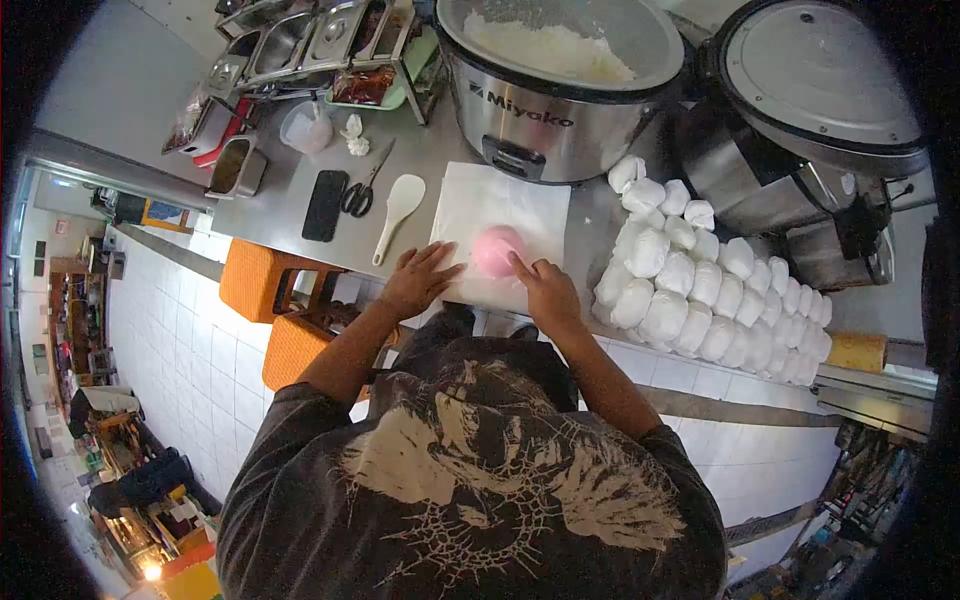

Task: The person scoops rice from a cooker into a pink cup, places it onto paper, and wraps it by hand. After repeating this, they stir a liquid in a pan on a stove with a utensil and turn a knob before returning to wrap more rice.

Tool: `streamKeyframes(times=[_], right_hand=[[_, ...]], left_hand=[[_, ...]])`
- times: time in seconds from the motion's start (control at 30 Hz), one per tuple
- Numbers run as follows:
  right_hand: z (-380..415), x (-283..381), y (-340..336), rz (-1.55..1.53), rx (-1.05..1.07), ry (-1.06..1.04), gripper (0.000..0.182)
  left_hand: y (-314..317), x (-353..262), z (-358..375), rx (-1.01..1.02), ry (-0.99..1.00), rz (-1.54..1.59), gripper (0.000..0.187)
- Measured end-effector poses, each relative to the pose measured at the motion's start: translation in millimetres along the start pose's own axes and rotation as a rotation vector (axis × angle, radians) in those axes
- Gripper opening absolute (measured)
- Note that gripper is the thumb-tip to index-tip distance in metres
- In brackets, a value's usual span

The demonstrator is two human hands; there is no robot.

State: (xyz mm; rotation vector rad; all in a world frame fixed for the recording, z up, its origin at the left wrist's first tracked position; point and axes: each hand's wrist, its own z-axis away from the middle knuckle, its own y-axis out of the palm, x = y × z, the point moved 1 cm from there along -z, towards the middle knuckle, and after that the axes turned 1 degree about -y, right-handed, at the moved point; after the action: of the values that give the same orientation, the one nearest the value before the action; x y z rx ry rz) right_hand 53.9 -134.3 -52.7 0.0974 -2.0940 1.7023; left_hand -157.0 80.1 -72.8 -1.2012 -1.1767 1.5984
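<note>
A small round pink bowl (pixel 498 251) sits on a stack of white paper sheets (pixel 505 195) at the front of the steel counter. My right hand (pixel 548 293) grips the bowl at its right side, with a finger lying over its surface. Fingers stretched, my left hand (pixel 420 280) rests at the paper's left edge, just left of the bowl. A white rice paddle (pixel 402 208) lies beyond my left hand. Right of the paper is a large pile of white wrapped bundles (pixel 680 280).
Behind the paper stands a big Miyako rice cooker (pixel 560 125) with white rice inside. Black scissors (pixel 358 198) and a black phone (pixel 325 205) lie on the left. A rack of metal trays (pixel 330 40) is at the back left. Orange stools (pixel 265 280) stand below the counter.
</note>
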Motion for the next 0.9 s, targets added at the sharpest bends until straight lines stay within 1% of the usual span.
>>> streamKeyframes(times=[0.07,0.1,0.13,0.17,0.2,0.23,0.27,0.33,0.37,0.4,0.47,0.57,0.67,0.77,0.83,0.87,0.9], right_hand=[[1.7,-3.3,-2.8,-0.094,-0.029,-0.031,0.061],[-0.4,-3.5,-10.9,-0.144,-0.138,-0.038,0.060],[-3.0,0.3,-24.7,-0.194,-0.246,-0.045,0.060],[-4.1,5.2,-38.1,-0.246,-0.353,-0.049,0.059],[-10.5,10.7,-58.0,-0.348,-0.432,0.017,0.056],[-21.3,16.9,-83.1,-0.319,-0.533,0.037,0.057],[-34.8,22.8,-111.2,-0.289,-0.632,0.059,0.058],[-71.0,35.9,-172.3,-0.163,-0.754,0.079,0.065],[-88.2,38.9,-196.0,-0.080,-0.796,0.053,0.071],[-108.4,34.1,-212.1,-0.005,-0.844,0.026,0.071],[-144.9,23.2,-233.9,0.073,-0.795,0.029,0.065],[-186.5,-4.3,-239.8,0.235,-0.601,0.170,0.051],[-191.5,4.2,-237.0,0.331,-0.528,0.271,0.040],[-163.9,51.4,-227.2,0.437,-0.793,0.057,0.033],[-127.0,67.3,-182.1,0.294,-0.619,0.051,0.028],[-103.4,54.0,-134.6,0.048,-0.500,0.048,0.031],[-80.7,61.0,-99.1,0.011,-0.388,0.052,0.037]], left_hand=[[-1.1,0.3,-1.1,-0.001,0.010,-0.033,0.043],[-1.9,1.2,-3.2,-0.004,0.018,-0.050,0.043],[-3.1,1.9,-5.0,-0.063,0.014,0.017,0.035],[-4.2,5.9,-7.0,-0.077,-0.010,0.108,0.031],[-6.9,9.1,-8.8,-0.086,-0.032,0.201,0.029],[-9.3,12.0,-11.0,-0.091,-0.051,0.297,0.027],[-12.7,13.2,-13.4,-0.188,-0.053,0.322,0.024],[-5.7,19.4,-21.0,-0.230,-0.079,0.447,0.024],[-3.1,22.3,-23.3,-0.249,-0.095,0.509,0.024],[-2.1,21.1,-24.6,-0.261,-0.148,0.584,0.023],[0.8,15.6,-25.7,-0.281,-0.261,0.734,0.022],[8.1,22.5,-25.6,-0.136,-0.379,0.978,0.018],[-7.1,16.8,-24.8,0.032,-0.597,1.487,0.018],[-2.0,21.4,-29.0,0.096,-0.573,1.757,0.022],[2.9,23.9,-29.3,0.070,-0.503,1.814,0.023],[4.3,26.0,-30.1,0.051,-0.464,1.839,0.023],[0.0,28.6,-30.6,0.050,-0.347,1.666,0.026]])
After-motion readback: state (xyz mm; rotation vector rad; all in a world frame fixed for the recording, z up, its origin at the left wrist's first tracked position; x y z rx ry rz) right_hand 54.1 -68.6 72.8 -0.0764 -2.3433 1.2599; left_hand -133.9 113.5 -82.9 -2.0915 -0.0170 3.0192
